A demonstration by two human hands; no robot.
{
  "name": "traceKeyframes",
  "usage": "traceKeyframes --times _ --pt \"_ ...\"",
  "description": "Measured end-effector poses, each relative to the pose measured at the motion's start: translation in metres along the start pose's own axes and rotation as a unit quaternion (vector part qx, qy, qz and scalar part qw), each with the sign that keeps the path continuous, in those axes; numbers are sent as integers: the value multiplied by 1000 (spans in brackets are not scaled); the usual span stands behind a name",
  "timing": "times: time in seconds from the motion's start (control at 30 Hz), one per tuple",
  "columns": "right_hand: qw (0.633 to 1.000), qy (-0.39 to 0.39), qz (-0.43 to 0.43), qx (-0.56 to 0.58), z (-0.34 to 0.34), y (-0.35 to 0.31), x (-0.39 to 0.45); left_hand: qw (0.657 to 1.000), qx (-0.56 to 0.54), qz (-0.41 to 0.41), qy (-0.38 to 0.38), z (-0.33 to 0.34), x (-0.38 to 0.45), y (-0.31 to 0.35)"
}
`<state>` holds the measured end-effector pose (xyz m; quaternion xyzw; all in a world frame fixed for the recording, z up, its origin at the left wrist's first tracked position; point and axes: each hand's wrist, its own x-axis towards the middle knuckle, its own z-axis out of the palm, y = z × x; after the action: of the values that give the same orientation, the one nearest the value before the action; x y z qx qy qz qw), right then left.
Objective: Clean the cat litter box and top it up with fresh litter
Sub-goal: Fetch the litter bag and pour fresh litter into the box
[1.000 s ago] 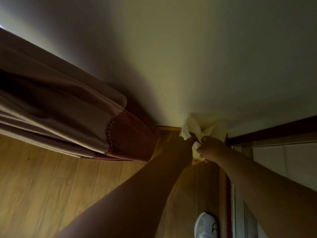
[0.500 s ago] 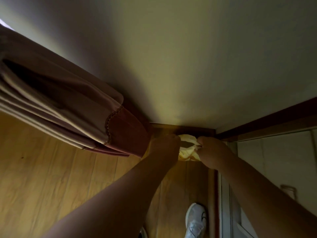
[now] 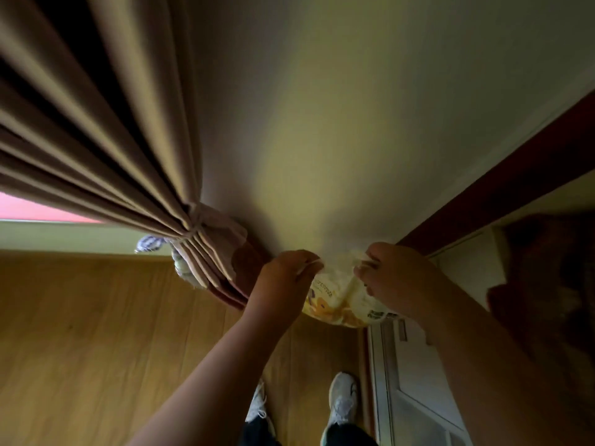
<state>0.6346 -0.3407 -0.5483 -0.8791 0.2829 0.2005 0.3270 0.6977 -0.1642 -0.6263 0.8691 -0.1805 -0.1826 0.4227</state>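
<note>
Both arms reach forward in dim light. The left hand (image 3: pixel 285 278) and the right hand (image 3: pixel 394 278) each pinch the top of a pale yellow bag (image 3: pixel 338 296), their fingers curled tight on the crumpled plastic at its upper corners, so the bag hangs between them against the foot of the wall (image 3: pixel 322 123). It is held above the wooden floor (image 3: pixel 96 333), at the floor's far edge where the wall meets the dark door frame (image 3: pixel 515 175). The bag's print is too blurred to read; only orange shapes and a few dark marks show. Its lower right part is hidden behind the right wrist, and whether its mouth is open or closed cannot be told.

A gathered curtain (image 3: pixel 96 123) hangs to the left, its tied lower end just beside the left hand. Two white shoes (image 3: pixel 343 403) stand on the floor at the bottom edge, the left one partly hidden by the left forearm. The right border is dark and blurred, nothing there can be made out.
</note>
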Motion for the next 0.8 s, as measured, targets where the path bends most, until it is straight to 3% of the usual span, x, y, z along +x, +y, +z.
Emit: traceKeyframes --times 0.17,0.27,0.37,0.5,0.6,0.67,0.8 --pt "997 66 -47 6 -101 -68 -120 993 -58 71 68 -84 -48 117" --pt "987 122 -103 -9 -151 -100 -184 980 -124 66 143 -130 -74 183" --pt "970 187 -155 -20 -187 -120 -231 971 -113 87 193 -166 -89 238" --pt "951 252 -178 13 -222 -133 -267 961 -49 198 186 -197 -97 293" --pt "942 258 -199 84 -229 -138 -286 948 47 269 163 -208 -101 313" --pt "932 274 -213 104 -227 -144 -295 948 68 263 166 -212 -102 324" --pt "923 294 -209 138 -228 -149 -306 963 -14 220 156 -215 -99 343"
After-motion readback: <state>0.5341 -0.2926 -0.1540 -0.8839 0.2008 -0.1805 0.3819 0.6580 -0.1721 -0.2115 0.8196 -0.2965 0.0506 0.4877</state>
